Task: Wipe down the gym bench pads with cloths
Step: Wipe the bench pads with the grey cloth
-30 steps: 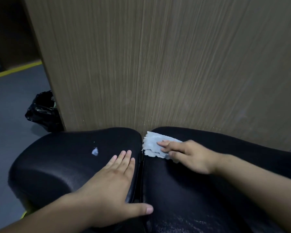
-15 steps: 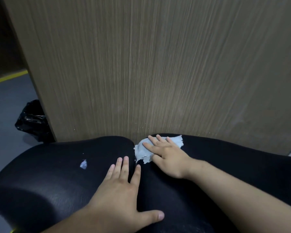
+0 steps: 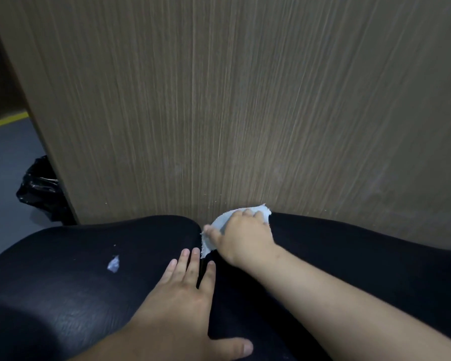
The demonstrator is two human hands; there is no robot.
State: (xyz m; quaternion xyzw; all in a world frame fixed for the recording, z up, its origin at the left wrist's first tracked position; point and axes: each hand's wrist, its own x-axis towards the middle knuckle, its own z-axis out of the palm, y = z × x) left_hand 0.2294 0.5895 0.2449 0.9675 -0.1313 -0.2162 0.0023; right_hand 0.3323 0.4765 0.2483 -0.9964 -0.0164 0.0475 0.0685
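Two black bench pads lie side by side against a wooden panel: the left pad and the right pad, split by a narrow gap. My right hand presses a pale blue-white cloth flat on the far end of the right pad, right by the gap and the panel. Its fingers lie spread over the cloth. My left hand rests flat and open across the gap, fingers on the left pad, thumb out on the right pad. A small torn scrap lies on the left pad.
A tall wood-grain panel stands directly behind the pads. A black plastic bag sits on the grey floor at the left, beside the panel's edge. A yellow floor line runs at the far left.
My right hand has slid the cloth further away, up to the pad's far end at the panel. The left hand has stayed flat in place. The view has shifted slightly.
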